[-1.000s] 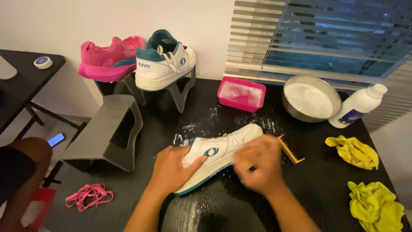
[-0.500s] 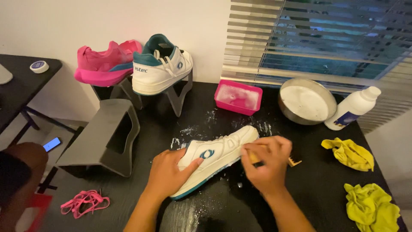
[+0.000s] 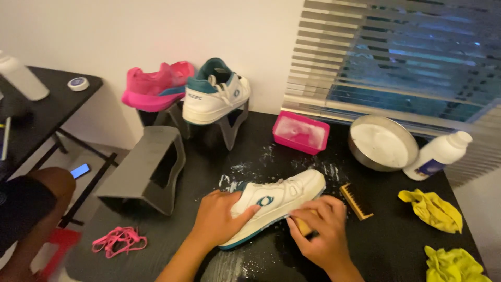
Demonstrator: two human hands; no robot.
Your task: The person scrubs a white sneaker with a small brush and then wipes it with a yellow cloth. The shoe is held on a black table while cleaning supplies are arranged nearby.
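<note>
L hand (image 3: 222, 216) lies flat, fingers spread, pressing down on the heel end of a white sneaker (image 3: 279, 201) w/ teal sole lying on its side on the black tabletop (image 3: 391, 240); R hand (image 3: 321, 235) is clenched round a small brush (image 3: 303, 227) held vs. the shoe's sole edge. Just past the R hand lies a wooden brush (image 3: 356, 200), beyond it a metal bowl (image 3: 383, 143), white bottle (image 3: 437, 155) & pink tub (image 3: 301, 132); yellow rags (image 3: 432, 210) to its right, pink laces (image 3: 119, 240) left of the L hand.
</note>
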